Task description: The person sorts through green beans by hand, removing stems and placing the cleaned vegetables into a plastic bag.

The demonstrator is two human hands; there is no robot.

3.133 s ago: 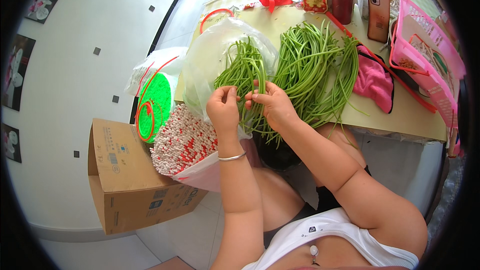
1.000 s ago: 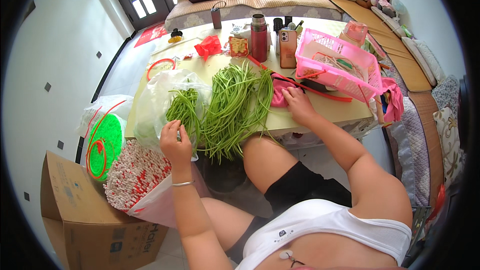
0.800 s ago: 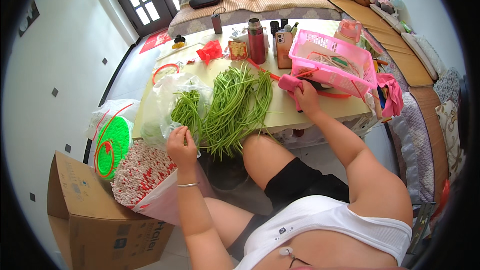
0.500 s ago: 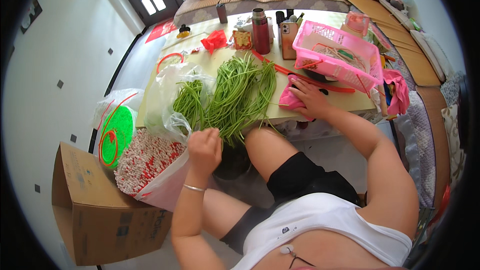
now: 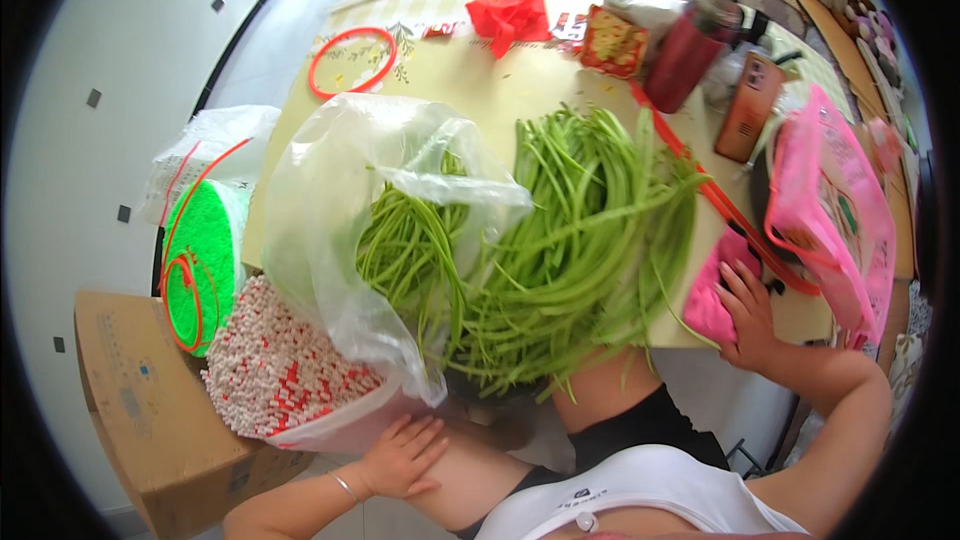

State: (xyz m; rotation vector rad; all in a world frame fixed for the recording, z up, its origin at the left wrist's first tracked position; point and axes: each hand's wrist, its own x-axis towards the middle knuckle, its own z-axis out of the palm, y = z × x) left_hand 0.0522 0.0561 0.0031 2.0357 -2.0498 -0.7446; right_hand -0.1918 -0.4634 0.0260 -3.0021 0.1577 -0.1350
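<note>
My left hand lies on my bare thigh, fingers stretched out and holding nothing. At the table's near right edge, my right hand rests flat on a bunched pink cloth, with its fingers extended. Between the hands, a large heap of long green vegetable stems spreads over the table and hangs past its near edge. To its left, a clear plastic bag stands open with a smaller bunch of stems in its mouth. A dark container below the heap is mostly hidden.
A sack of small red-and-white pieces leans by a cardboard box and a bright green round bundle. On the table are a red ring, red bag, flask, phone and pink basket.
My left hand has moved from beside the plastic bag and stems down to my thigh, its fingers uncurling. My right hand stays on the pink cloth. The view has shifted closer to the table.
</note>
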